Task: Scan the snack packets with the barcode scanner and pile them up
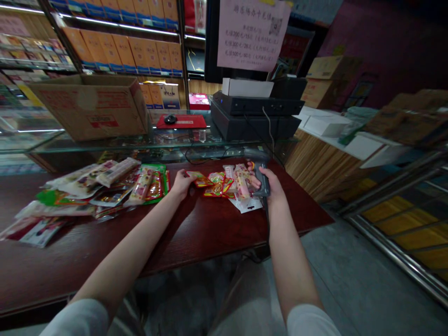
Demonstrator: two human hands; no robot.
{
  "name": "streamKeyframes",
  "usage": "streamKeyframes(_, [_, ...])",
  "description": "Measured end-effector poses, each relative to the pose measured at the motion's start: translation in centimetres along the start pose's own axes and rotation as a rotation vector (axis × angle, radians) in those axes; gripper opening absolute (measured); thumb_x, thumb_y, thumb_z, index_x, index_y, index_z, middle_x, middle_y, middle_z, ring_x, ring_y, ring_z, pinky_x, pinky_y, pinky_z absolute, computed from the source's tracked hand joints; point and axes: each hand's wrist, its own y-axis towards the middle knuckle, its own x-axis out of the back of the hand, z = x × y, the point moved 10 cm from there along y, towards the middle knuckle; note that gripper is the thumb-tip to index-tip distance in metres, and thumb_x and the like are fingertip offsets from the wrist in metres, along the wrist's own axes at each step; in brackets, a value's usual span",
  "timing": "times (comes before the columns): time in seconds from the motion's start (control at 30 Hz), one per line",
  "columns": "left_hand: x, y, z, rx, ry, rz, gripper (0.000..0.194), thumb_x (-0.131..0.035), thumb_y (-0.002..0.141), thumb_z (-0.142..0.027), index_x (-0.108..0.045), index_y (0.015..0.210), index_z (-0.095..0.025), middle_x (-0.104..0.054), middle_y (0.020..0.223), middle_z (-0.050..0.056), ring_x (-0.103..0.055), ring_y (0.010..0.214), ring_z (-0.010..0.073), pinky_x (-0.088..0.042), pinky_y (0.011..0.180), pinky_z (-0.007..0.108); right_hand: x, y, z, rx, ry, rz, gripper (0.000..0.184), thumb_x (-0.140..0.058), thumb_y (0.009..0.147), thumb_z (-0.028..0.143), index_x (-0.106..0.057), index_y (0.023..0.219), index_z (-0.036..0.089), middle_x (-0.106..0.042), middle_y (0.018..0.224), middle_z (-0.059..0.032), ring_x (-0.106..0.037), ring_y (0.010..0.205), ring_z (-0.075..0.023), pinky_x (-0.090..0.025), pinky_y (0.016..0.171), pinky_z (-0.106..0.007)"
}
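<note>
My right hand [273, 183] is wrapped round a dark handheld barcode scanner [261, 179], whose cable hangs down past the table's front edge. Between the thumb and fingers of my left hand [181, 184] is the left end of a red and yellow snack packet [199, 179]. More red packets [217, 184] lie just right of it. Next to the scanner, clear-wrapped snack packs [242, 183] rest on the table, partly hidden by my right hand. Left of my left hand lies a loose pile of packaged snacks [114, 173], with a green and red packet [156, 185] at its near side.
The dark red table [217, 233] stands before a glass counter [168, 145]. On the counter are an open cardboard box [101, 109], a black mouse [170, 119] on a red box, and black register equipment [255, 119]. A metal rail [395, 252] stands at the right.
</note>
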Motion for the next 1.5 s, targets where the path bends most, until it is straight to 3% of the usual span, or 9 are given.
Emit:
streamKeyframes(0.1, [-0.4,-0.5,0.5,0.075,-0.082,0.022,0.034,-0.068,0.059,0.001,-0.06,0.091,-0.009,-0.066,0.072,0.006,-0.066,0.07,0.0201,-0.053,0.072,0.033,-0.1,-0.3,0.0,-0.014,-0.027,0.02,0.029,-0.064,0.077,0.038,-0.062,0.098,0.019,-0.06,0.063,0.0009,-0.038,0.04,-0.007,-0.032,0.036,-0.02])
streamKeyframes(0.2, [-0.7,-0.9,0.3,0.141,-0.192,0.079,0.024,-0.062,0.063,-0.002,-0.062,0.086,-0.009,-0.067,0.072,0.008,-0.067,0.069,0.0217,-0.054,0.074,0.037,-1.4,-1.3,-0.3,-0.055,-0.088,0.098,0.028,-0.064,0.08,0.041,-0.061,0.096,0.018,-0.05,0.049,0.0037,-0.04,0.038,-0.0091,-0.03,0.036,-0.021])
streamKeyframes(0.37, [1.6,-0.2,-3.4,-0.059,-0.362,0.05,0.035,-0.054,0.069,-0.002,-0.059,0.099,-0.018,-0.068,0.083,0.001,-0.067,0.075,0.016,-0.054,0.084,0.037,-5.1,-3.1,-2.4,-0.236,-0.186,0.305,0.043,-0.07,0.075,0.049,-0.058,0.102,0.018,-0.051,0.047,0.0034,-0.041,0.034,-0.0109,-0.029,0.033,-0.023])
streamKeyframes(0.53, [2.9,-0.2,-5.4,-0.135,-0.412,0.003,0.037,-0.05,0.074,-0.004,-0.054,0.105,-0.023,-0.066,0.084,-0.001,-0.066,0.077,0.0148,-0.052,0.09,0.039,-5.7,-2.9,-4.3,-0.324,-0.252,0.295,0.049,-0.073,0.073,0.049,-0.055,0.109,0.022,-0.052,0.051,0.005,-0.042,0.035,-0.0116,-0.032,0.034,-0.025])
streamKeyframes(0.93, [0.5,-2.2,-6.5,-0.174,-0.348,0.101,0.032,-0.059,0.076,-0.02,-0.054,0.107,-0.028,-0.066,0.094,-0.001,-0.066,0.089,0.0177,-0.052,0.09,0.041,-7.7,-3.3,-4.7,-0.344,-0.222,0.476,0.036,-0.064,0.08,0.05,-0.054,0.094,0.018,-0.047,0.048,0.0067,-0.034,0.034,-0.0066,-0.03,0.036,-0.021])
streamKeyframes(1.1, [1.3,-1.8,-7.2,-0.247,-0.131,0.044,0.029,-0.06,0.073,-0.023,-0.049,0.099,-0.025,-0.061,0.088,-0.002,-0.065,0.08,0.0176,-0.054,0.083,0.041,-6.4,-3.0,-4.3,-0.295,-0.213,0.352,0.043,-0.069,0.076,0.049,-0.052,0.104,0.02,-0.049,0.046,0.0066,-0.034,0.033,-0.0081,-0.028,0.035,-0.022])
streamKeyframes(1.27, [1.8,-2.0,-8.6,-0.333,0.444,-0.005,0.032,-0.054,0.075,-0.02,-0.05,0.107,-0.022,-0.063,0.095,0.005,-0.065,0.09,0.0234,-0.051,0.087,0.043,-6.0,-3.0,-4.3,-0.299,-0.223,0.346,0.046,-0.068,0.077,0.05,-0.054,0.107,0.019,-0.051,0.046,0.0046,-0.037,0.033,-0.0099,-0.027,0.034,-0.023])
streamKeyframes(1.4, [3.9,-3.5,-11.6,-0.455,0.98,-0.22,0.044,-0.056,0.075,-0.02,-0.052,0.119,-0.017,-0.066,0.104,0.017,-0.058,0.113,0.0367,-0.039,0.1,0.054,-5.0,-2.5,-2.2,-0.163,-0.184,0.262,0.051,-0.067,0.073,0.051,-0.056,0.109,0.017,-0.054,0.053,0.0027,-0.035,0.034,-0.0092,-0.026,0.033,-0.023])
streamKeyframes(1.5, [6.2,-5.0,-14.1,-0.568,1.055,-0.395,0.042,-0.053,0.078,-0.021,-0.056,0.118,-0.009,-0.063,0.111,0.027,-0.044,0.127,0.0452,-0.022,0.107,0.064,-1.7,-2.1,0.8,0.011,-0.157,0.028,0.047,-0.063,0.072,0.051,-0.059,0.109,0.022,-0.064,0.074,-0.0021,-0.03,0.037,-0.0066,-0.026,0.032,-0.024])
